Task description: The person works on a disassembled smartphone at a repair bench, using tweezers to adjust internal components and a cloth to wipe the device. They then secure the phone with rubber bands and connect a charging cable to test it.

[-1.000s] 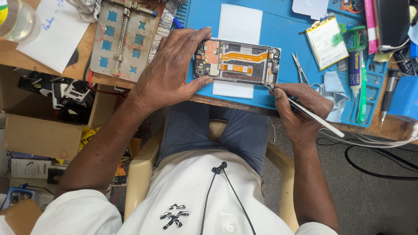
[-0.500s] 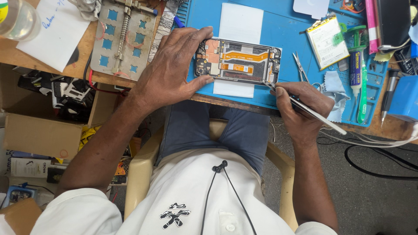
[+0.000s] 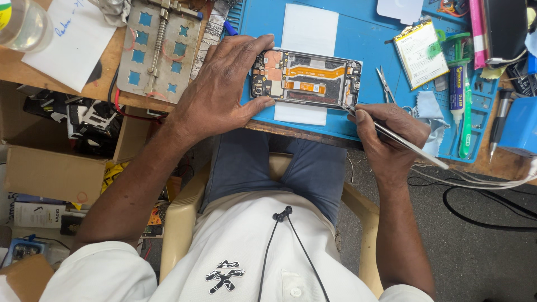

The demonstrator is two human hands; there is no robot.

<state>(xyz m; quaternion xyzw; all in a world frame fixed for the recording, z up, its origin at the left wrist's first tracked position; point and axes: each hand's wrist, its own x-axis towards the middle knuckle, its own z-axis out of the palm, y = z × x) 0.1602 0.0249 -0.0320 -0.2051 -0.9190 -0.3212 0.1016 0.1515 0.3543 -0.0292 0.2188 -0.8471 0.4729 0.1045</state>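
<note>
Little has moved since the earlier frame: tweezers' tip sits closer at the phone's lower right corner. Blue mat (image 3: 358,45) covers the tabletop; opened phone (image 3: 305,78) lies on it. Left hand (image 3: 224,89) pinches its left end. Right hand (image 3: 389,134) pinches tweezers (image 3: 403,140). Light, stiff, fragile: hold by frame edges.

Bright, even overhead light; sharp focus throughout. Soft shadows under the hands, mild glare on the clear plastic bottle (image 3: 22,25) at ten o'clock.
</note>
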